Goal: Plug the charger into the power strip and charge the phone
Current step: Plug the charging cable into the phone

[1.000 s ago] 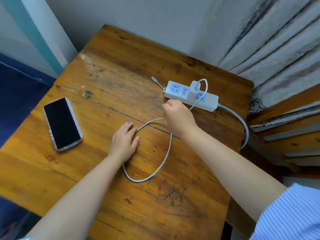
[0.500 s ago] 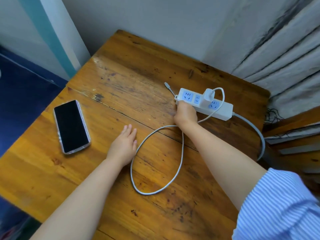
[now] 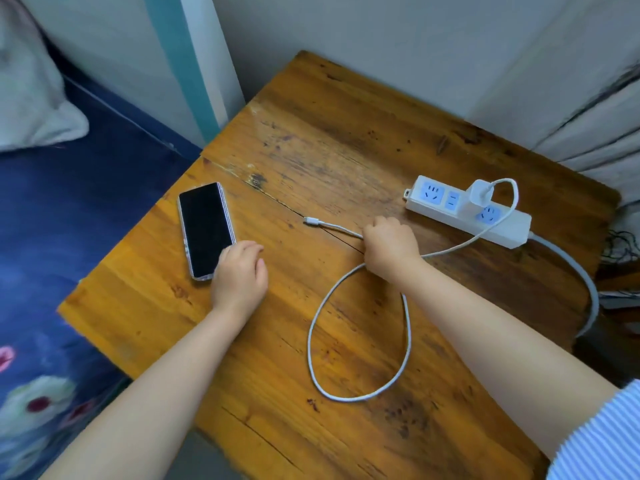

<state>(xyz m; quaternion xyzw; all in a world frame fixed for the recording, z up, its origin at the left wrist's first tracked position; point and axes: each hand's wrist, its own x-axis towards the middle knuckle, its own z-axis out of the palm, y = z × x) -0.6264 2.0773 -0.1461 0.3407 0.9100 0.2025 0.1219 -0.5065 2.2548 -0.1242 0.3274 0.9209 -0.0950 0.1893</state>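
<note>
A white power strip lies at the table's far right, and a white charger stands plugged into it. Its white cable arcs off the charger, loops over the wood and runs through my right hand, which is closed around it. The cable's free plug sticks out left of that fist, lying on the table. A black phone lies screen up at the left. My left hand rests on the phone's near right corner, fingers curled onto its edge.
The wooden table stands against a grey wall. A bed with a dark blue floral cover and a pale pillow borders its left side. The strip's grey cord drops off the right edge, next to curtains.
My right hand drew back from the power strip, pulling the cable's plug end toward the phone. My left hand slid left onto the phone's corner. The view shifted left.
</note>
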